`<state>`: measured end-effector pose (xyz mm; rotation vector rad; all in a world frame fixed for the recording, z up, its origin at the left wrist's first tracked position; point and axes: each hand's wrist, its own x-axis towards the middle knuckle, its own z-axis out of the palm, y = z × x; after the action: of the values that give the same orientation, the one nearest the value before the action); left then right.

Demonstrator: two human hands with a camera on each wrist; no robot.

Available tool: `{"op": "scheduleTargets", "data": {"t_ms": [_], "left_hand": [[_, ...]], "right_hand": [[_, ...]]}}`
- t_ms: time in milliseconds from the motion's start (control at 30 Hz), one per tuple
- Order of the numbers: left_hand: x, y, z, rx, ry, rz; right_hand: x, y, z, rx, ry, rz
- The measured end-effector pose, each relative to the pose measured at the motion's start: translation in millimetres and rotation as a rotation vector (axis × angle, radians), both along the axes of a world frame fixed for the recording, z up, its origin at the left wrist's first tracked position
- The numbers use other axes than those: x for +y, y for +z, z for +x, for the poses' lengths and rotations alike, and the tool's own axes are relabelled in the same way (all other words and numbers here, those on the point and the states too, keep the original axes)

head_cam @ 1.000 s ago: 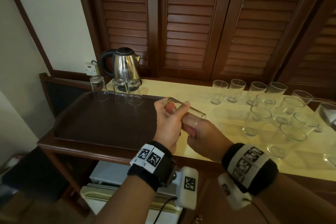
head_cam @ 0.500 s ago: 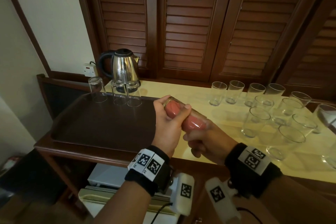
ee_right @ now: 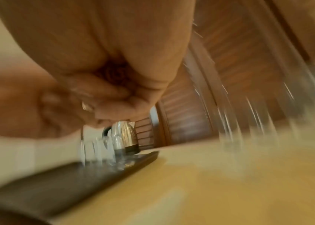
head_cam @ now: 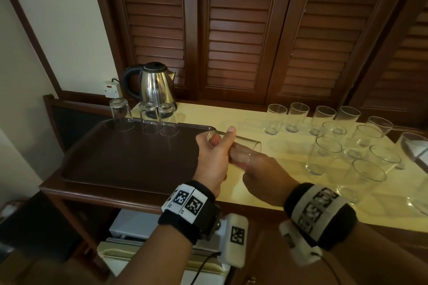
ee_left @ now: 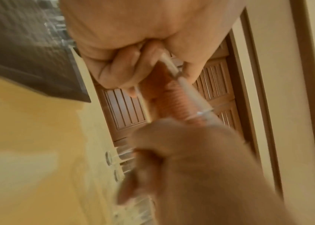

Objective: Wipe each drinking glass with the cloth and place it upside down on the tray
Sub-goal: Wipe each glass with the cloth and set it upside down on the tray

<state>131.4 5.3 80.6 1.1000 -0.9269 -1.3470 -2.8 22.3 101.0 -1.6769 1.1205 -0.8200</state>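
Note:
My left hand (head_cam: 218,146) grips a clear drinking glass (head_cam: 249,144) on its side above the tray's right edge, base to the left and mouth to the right. My right hand (head_cam: 252,168) is at the mouth, fingers curled around a pinkish cloth (ee_left: 171,99) that shows inside the glass in the left wrist view. From the head view the cloth is mostly hidden. The dark brown tray (head_cam: 115,169) holds three glasses upside down along its far edge: one (head_cam: 120,114), a second (head_cam: 149,119) and a third (head_cam: 168,121).
Several upright glasses (head_cam: 324,155) stand on the yellow counter (head_cam: 289,187) to the right, some close to my right forearm. A steel kettle (head_cam: 156,83) stands behind the tray, with louvred wooden doors (head_cam: 243,30) at the back. A white appliance (head_cam: 139,227) sits under the counter.
Half a second ago the pink cloth filled the glass. My right hand has since twisted and drawn back a little, so less cloth shows. The left hand keeps holding the glass in place.

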Motion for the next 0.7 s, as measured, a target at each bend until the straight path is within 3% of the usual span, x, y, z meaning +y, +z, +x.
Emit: {"op": "scheduleTargets", "data": {"t_ms": [233, 300, 367, 433, 567, 700], "left_hand": [[1.4, 3.6, -1.8, 0.053, 0.033, -0.132], [-1.2, 7.8, -0.3, -0.034, -0.026, -0.039], [-3.6, 9.4, 0.1, -0.042, -0.053, 0.034], [-1.3, 8.8, -1.9, 0.006, -0.012, 0.007], [-0.4, 7.0, -4.4, 0.031, 0.004, -0.114], [-6.6, 12.7, -0.8, -0.072, -0.043, 0.001]], "right_hand": [[7.4, 5.0, -6.8, -0.306, 0.161, 0.261], [3.1, -0.1, -9.1, -0.072, 0.089, 0.033], [1.8, 0.2, -0.5, 0.038, 0.019, -0.037], [3.2, -4.1, 2.0, 0.029, 0.055, -0.059], [7.6, -4.8, -3.8, -0.326, 0.133, 0.210], [-1.5, -3.4, 1.0, -0.136, -0.007, 0.042]]}}
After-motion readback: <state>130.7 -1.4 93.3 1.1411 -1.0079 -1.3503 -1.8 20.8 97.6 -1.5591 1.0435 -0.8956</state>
